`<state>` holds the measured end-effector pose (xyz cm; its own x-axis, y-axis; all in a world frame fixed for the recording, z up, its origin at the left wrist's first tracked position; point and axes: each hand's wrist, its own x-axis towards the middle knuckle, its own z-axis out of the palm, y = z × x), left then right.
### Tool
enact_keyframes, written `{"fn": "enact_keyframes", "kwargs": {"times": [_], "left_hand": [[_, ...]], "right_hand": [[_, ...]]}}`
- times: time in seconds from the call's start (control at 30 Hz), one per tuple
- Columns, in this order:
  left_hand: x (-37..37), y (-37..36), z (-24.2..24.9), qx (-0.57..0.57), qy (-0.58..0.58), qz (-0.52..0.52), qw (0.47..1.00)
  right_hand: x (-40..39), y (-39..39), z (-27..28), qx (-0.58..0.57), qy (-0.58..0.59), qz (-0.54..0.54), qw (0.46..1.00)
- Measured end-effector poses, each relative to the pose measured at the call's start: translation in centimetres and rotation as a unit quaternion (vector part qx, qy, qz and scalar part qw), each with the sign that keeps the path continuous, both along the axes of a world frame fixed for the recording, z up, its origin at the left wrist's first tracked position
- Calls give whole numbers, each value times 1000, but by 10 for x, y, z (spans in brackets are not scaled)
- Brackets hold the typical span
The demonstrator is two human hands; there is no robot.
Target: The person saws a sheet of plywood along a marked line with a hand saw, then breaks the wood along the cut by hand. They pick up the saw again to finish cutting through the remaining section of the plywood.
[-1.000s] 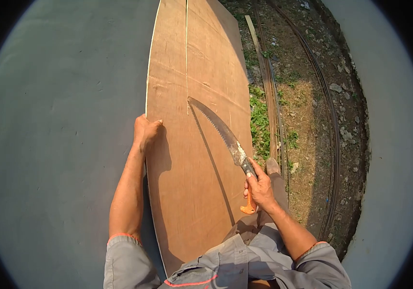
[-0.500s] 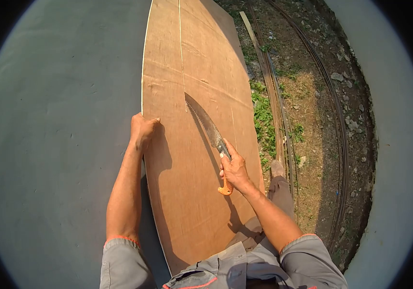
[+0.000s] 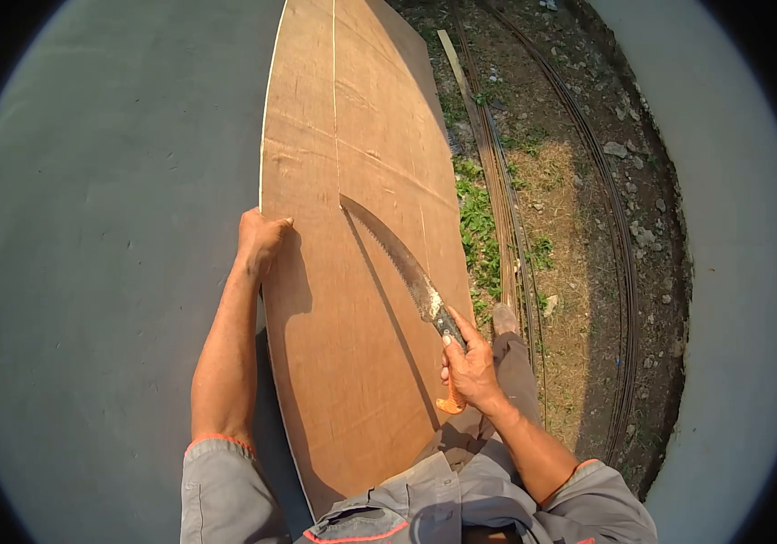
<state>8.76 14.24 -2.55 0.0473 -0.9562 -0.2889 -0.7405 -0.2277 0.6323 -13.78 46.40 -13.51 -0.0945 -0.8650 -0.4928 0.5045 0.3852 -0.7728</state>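
A long plywood sheet (image 3: 343,363) lies lengthwise before me, with a thin straight line running down its upper part. My left hand (image 3: 261,238) grips the sheet's left edge, thumb on top and fingers hidden beneath. In my right hand (image 3: 470,364) is the black and orange handle of a curved hand saw (image 3: 395,252). The toothed blade points up and to the left, its tip at the lower end of the line. The saw's shadow falls on the wood below the blade.
A grey wall (image 3: 116,218) rises along the left, another pale wall (image 3: 723,208) on the right. Right of the sheet, long thin rods (image 3: 619,236), a wooden strip (image 3: 454,59), weeds and stones lie on the ground. My shoe (image 3: 504,317) is beside the sheet.
My right hand has drawn the saw back, down and to the right, so more of the blade shows past the line's end. My left hand still holds the edge.
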Motion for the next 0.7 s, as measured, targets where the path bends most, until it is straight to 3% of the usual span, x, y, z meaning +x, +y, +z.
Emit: {"fn": "enact_keyframes", "kwargs": {"times": [0.13, 0.2, 0.33, 0.4, 0.43, 0.47, 0.53, 0.6, 0.67, 0.7], "left_hand": [[0, -2, -2, -4, -7, 9, 1000], [16, -16, -22, -130, -108, -46, 985], [-5, 3, -14, -223, -121, -68, 965], [-17, 11, -19, -383, -225, -160, 882], [-35, 17, -10, -380, -228, -239, 864], [-58, 26, 1, -384, -220, -247, 862], [-103, 51, 20, -271, -193, -353, 875], [-128, 66, 32, -284, -152, -377, 868], [-147, 83, 47, -328, 55, -334, 882], [-154, 101, 58, -379, 57, -316, 868]], "right_hand": [[-41, 42, 5, 40, -15, -50, 998], [-76, 41, 12, 21, 7, -60, 998], [-150, 37, 32, -12, 68, -18, 997], [-188, 32, 49, -23, 105, 33, 994], [-203, 27, 60, -31, 134, 86, 987], [-216, 20, 79, -37, 149, 115, 981], [-242, 4, 101, -63, 153, 180, 970], [-265, -16, 120, -73, 170, 228, 956], [-287, -30, 137, -70, 181, 244, 950], [-292, -35, 144, -62, 196, 235, 950]]}}
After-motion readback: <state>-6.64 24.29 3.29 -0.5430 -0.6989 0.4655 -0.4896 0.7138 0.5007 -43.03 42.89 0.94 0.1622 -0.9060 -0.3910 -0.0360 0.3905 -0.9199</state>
